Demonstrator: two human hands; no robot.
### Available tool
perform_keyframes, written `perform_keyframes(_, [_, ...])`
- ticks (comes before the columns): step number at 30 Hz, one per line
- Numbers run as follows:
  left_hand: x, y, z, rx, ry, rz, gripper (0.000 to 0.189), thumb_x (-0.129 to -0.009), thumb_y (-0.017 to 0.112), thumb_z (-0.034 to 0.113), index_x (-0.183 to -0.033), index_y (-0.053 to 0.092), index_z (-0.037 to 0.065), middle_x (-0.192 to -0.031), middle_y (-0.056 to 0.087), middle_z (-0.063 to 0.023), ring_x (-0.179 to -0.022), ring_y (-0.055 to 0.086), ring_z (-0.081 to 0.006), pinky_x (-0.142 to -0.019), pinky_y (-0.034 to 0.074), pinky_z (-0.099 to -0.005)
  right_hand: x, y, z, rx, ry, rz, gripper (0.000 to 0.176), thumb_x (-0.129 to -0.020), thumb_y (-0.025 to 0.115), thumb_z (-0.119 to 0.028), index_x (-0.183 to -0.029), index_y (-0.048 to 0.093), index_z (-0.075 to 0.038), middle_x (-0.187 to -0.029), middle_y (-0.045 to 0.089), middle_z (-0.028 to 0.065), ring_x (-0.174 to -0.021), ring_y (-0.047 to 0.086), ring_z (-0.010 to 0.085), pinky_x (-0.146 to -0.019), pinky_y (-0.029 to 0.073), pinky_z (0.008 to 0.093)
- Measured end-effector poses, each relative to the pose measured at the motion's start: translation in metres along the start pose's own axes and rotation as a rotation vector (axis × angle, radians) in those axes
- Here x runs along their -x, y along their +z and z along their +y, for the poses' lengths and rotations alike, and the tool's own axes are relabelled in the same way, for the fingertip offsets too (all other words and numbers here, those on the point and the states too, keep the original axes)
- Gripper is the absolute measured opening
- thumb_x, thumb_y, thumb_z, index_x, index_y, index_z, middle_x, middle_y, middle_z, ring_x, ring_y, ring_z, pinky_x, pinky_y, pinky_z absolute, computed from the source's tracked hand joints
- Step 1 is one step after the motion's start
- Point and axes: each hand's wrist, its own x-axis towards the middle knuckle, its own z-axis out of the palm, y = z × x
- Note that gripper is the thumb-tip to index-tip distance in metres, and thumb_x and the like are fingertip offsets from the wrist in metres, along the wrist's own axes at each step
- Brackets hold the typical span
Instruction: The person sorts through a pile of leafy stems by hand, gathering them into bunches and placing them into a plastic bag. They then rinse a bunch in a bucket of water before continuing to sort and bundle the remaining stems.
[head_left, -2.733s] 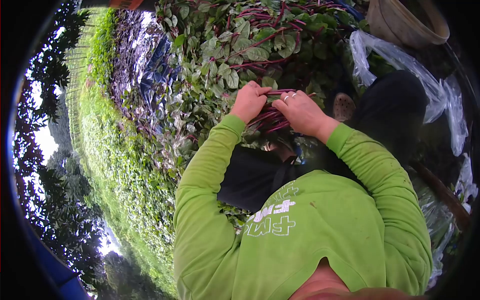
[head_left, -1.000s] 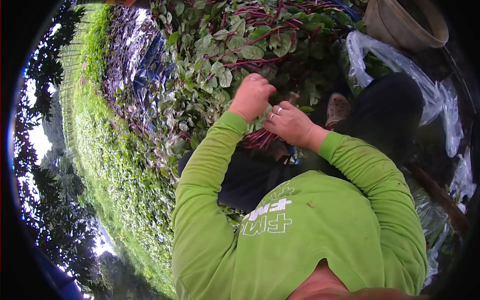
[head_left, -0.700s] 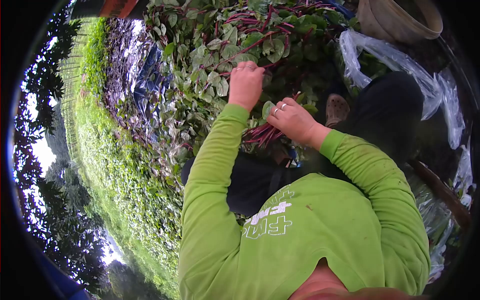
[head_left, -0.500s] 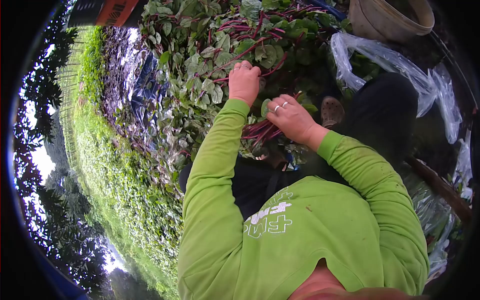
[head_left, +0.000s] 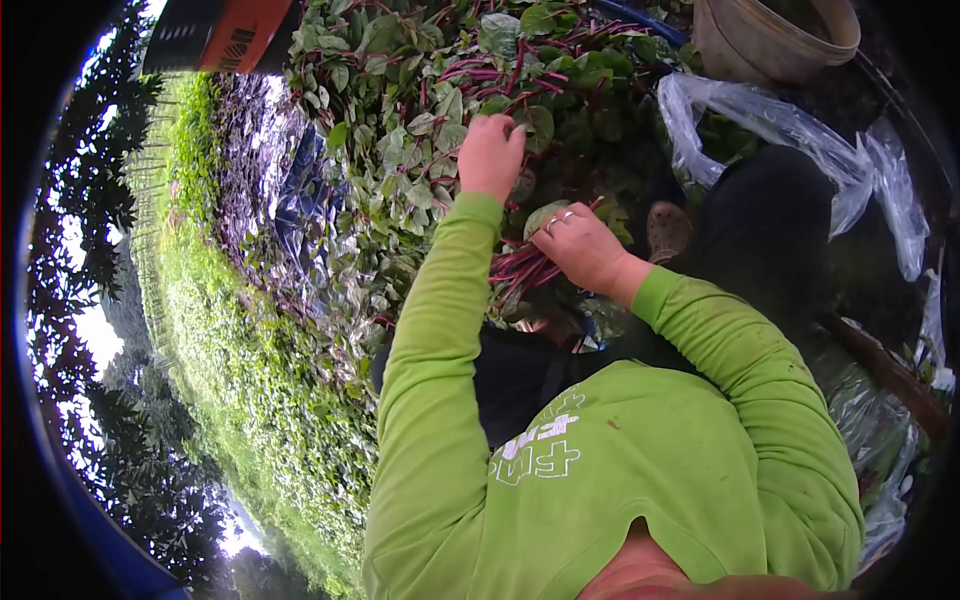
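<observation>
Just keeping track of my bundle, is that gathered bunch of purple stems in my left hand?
No, the bunch of purple stems is in the right hand, while the left hand is at the leafy pile.

Clear plastic (head_left: 800,132) lies between the right hand (head_left: 583,247) and bucket (head_left: 738,45).

The green shirt (head_left: 650,440) and orange label (head_left: 238,33) bear unclear lettering.
</observation>
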Motion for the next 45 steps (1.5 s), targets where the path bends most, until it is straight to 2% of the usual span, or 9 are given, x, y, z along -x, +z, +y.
perform_keyframes(7, [-0.049, 0.042, 0.019, -0.354, -0.219, -0.085, 0.031, -0.097, 0.061, 0.037, -0.105, 0.066, 0.007, -0.114, 0.067, -0.0182, -0.097, 0.07, -0.0371, -0.083, 0.057, -0.0502, 0.004, 0.012, 0.005, -0.052, 0.063, -0.096, 0.013, -0.085, 0.058, -0.015, -0.094, 0.064, -0.008, -0.092, 0.068, 0.0105, -0.091, 0.068, 0.0273, -0.089, 0.049, 0.0416])
perform_keyframes(16, [-0.045, 0.029, 0.032, -0.444, -0.11, -0.102, 0.045, -0.095, 0.065, 0.049, -0.111, 0.061, 0.007, -0.108, 0.069, -0.0151, -0.094, 0.072, -0.0372, -0.081, 0.059, -0.0481, 0.017, 0.015, 0.001, -0.225, 0.192, -0.286, 0.01, -0.086, 0.057, -0.013, -0.093, 0.064, -0.01, -0.093, 0.068, 0.0138, -0.091, 0.068, 0.0324, -0.082, 0.049, 0.0454])
perform_keyframes(21, [-0.063, 0.036, 0.029, -0.498, -0.114, -0.152, 0.03, -0.09, 0.063, 0.027, -0.113, 0.061, 0.007, -0.103, 0.072, -0.0181, -0.097, 0.072, -0.0376, -0.082, 0.059, -0.0486, 0.021, 0.004, 0.007, -0.118, 0.204, -0.236, 0.009, -0.086, 0.058, -0.014, -0.091, 0.065, -0.01, -0.095, 0.066, 0.0114, -0.094, 0.066, 0.0302, -0.082, 0.048, 0.0444])
perform_keyframes(26, [-0.047, 0.012, 0.021, -0.433, 0.032, -0.129, 0.022, -0.092, 0.061, 0.024, -0.103, 0.064, 0.005, -0.101, 0.071, -0.0174, -0.094, 0.071, -0.0379, -0.081, 0.058, -0.048, 0.01, -0.005, 0.018, 0.002, 0.138, 0.024, 0.011, -0.082, 0.06, -0.014, -0.09, 0.067, -0.01, -0.096, 0.065, 0.0093, -0.093, 0.064, 0.0279, -0.088, 0.048, 0.0438])
perform_keyframes(27, [-0.038, 0.006, 0.022, -0.401, 0.053, -0.115, 0.021, -0.092, 0.061, 0.024, -0.101, 0.065, 0.005, -0.1, 0.071, -0.0172, -0.093, 0.07, -0.0381, -0.08, 0.057, -0.0481, 0.004, -0.013, 0.019, -0.077, 0.222, -0.091, 0.008, -0.083, 0.06, -0.01, -0.089, 0.065, -0.008, -0.119, 0.063, 0.0172, -0.114, 0.061, 0.0351, -0.104, 0.046, 0.0491])
perform_keyframes(30, [-0.006, -0.007, 0.018, -0.256, 0.08, -0.063, 0.018, -0.093, 0.06, 0.022, -0.099, 0.065, 0.005, -0.099, 0.07, -0.0171, -0.091, 0.069, -0.0389, -0.079, 0.056, -0.0494, -0.005, -0.033, 0.027, 0.048, 0.2, 0.174, 0.007, -0.083, 0.061, -0.011, -0.089, 0.064, -0.007, -0.152, 0.048, 0.0208, -0.144, 0.043, 0.0388, -0.117, 0.038, 0.0519])
perform_keyframes(33, [0.03, -0.015, 0.009, -0.178, 0.175, -0.017, 0.014, -0.092, 0.063, 0.017, -0.099, 0.063, 0.005, -0.094, 0.068, -0.017, -0.085, 0.068, -0.0392, -0.075, 0.055, -0.049, -0.009, -0.021, 0.042, -0.003, 0.263, 0.176, 0.006, -0.085, 0.062, -0.011, -0.089, 0.063, -0.007, -0.166, 0.031, 0.0185, -0.156, 0.023, 0.0378, -0.124, 0.024, 0.0561])
perform_keyframes(40, [0.074, -0.047, -0.011, -0.055, 0.233, -0.048, 0.013, -0.087, 0.067, 0.006, -0.1, 0.068, 0.004, -0.091, 0.068, -0.0146, -0.077, 0.067, -0.0357, -0.069, 0.055, -0.0437, -0.014, -0.01, 0.047, 0.062, 0.207, 0.045, 0.012, -0.087, 0.062, -0.015, -0.097, 0.067, -0.012, -0.161, 0.041, 0.0141, -0.155, 0.029, 0.0345, -0.126, 0.019, 0.0573])
perform_keyframes(45, [0.083, -0.052, -0.019, -0.006, 0.226, -0.058, 0.015, -0.086, 0.069, 0.005, -0.101, 0.071, 0.005, -0.09, 0.066, -0.0123, -0.076, 0.066, -0.0328, -0.068, 0.054, -0.0418, -0.022, -0.004, 0.051, -0.008, 0.129, 0.075, 0.013, -0.084, 0.062, -0.01, -0.096, 0.065, -0.01, -0.134, 0.058, 0.0111, -0.133, 0.052, 0.0291, -0.121, 0.029, 0.0525])
